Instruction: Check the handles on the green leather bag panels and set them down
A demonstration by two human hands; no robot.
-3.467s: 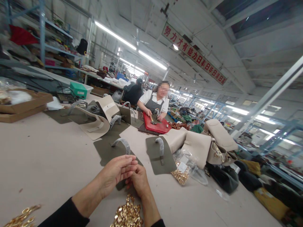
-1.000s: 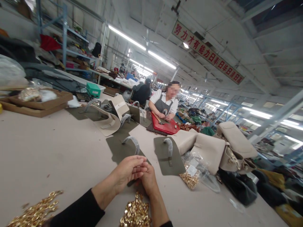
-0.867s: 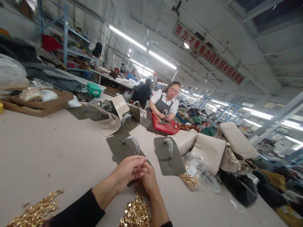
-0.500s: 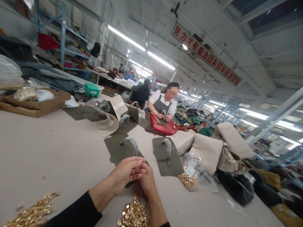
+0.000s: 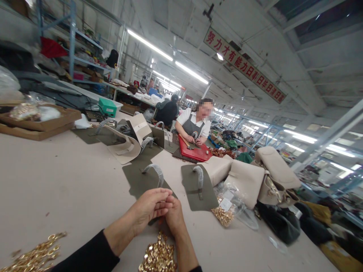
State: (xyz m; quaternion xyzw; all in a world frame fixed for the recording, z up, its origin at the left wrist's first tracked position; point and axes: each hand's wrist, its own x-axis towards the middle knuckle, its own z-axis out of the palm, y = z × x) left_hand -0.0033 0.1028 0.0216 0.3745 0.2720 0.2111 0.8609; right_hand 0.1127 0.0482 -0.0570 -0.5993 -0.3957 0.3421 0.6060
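Both my hands meet over the near edge of a dark green bag panel [image 5: 136, 175] that has a plastic-wrapped handle [image 5: 155, 170] on it. My left hand [image 5: 150, 206] has its fingers curled and pressed together, reaching across to the other hand. My right hand [image 5: 174, 215] is closed against it, its fingers mostly hidden. Whatever lies between the fingers cannot be made out. Just below my hands is a pile of gold metal studs [image 5: 159, 255]. Another dark green panel with a wrapped handle [image 5: 199, 187] lies to the right.
More gold hardware [image 5: 36, 255] is spread at lower left. A clear bag of gold pieces [image 5: 224, 215] lies beside beige bags [image 5: 245, 179] on the right. Across the table a co-worker [image 5: 195, 122] works at a red board [image 5: 194, 149]. Cardboard trays [image 5: 42, 126] stand at left.
The view has shifted slightly, so everything sits a little further left. My hands stay joined in nearly the same pose over the panel.
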